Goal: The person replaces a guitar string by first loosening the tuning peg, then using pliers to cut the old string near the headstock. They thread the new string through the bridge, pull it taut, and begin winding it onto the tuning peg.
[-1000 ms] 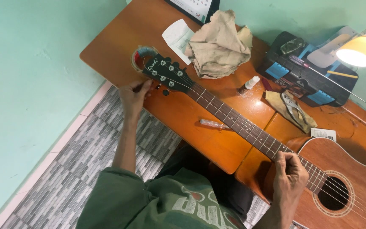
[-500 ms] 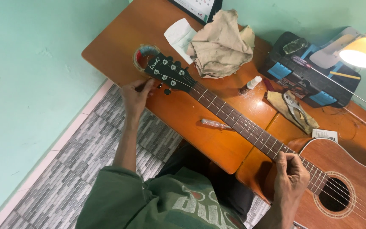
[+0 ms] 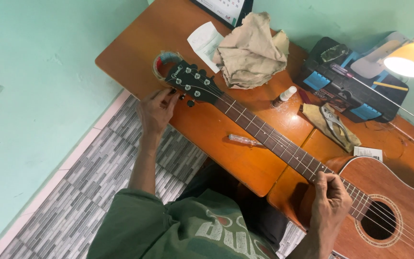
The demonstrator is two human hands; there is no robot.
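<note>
Guitar lies flat across the orange table, its dark head near the far left corner and its round hole at the near right. Left hand is at the head of the guitar, fingers pinched on a small black tuning peg. Right hand rests on the strings just beside the hole, fingers curled as if plucking one. Behind the guitar neck sit a crumpled tan cloth, a tape roll and a black toolbox.
</note>
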